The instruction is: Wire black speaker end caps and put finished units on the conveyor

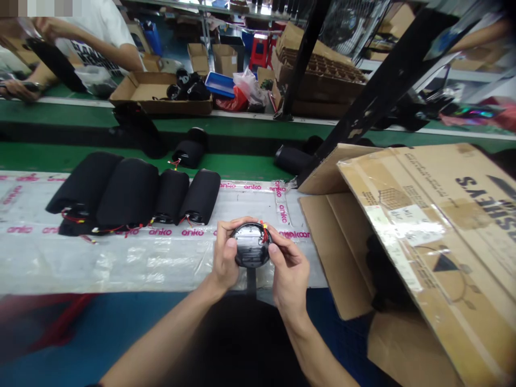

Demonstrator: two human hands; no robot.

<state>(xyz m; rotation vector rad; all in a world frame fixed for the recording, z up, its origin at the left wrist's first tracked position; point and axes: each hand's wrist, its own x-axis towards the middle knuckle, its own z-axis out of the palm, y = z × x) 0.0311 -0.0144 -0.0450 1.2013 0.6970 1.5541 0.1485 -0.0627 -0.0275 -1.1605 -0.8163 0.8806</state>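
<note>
Between my two hands is a round black speaker end point(252, 247), with red wires and a small yellow connector at its upper right. My left hand point(226, 255) grips its left side, thumb on the near face and fingers behind. On the right side my right hand point(291, 263) holds it the same way, close by the wires. How far the body reaches behind the round face is hidden. To the left lie several black fabric-covered speaker cylinders point(128, 192), their wired ends facing me.
An open cardboard box point(439, 236) with dark things inside stands at the right. Behind the taped worktop point(161, 263) runs a green conveyor point(237, 161) carrying more black cylinders. A black post point(363, 97) slants across the right. A co-worker point(97, 37) sits opposite.
</note>
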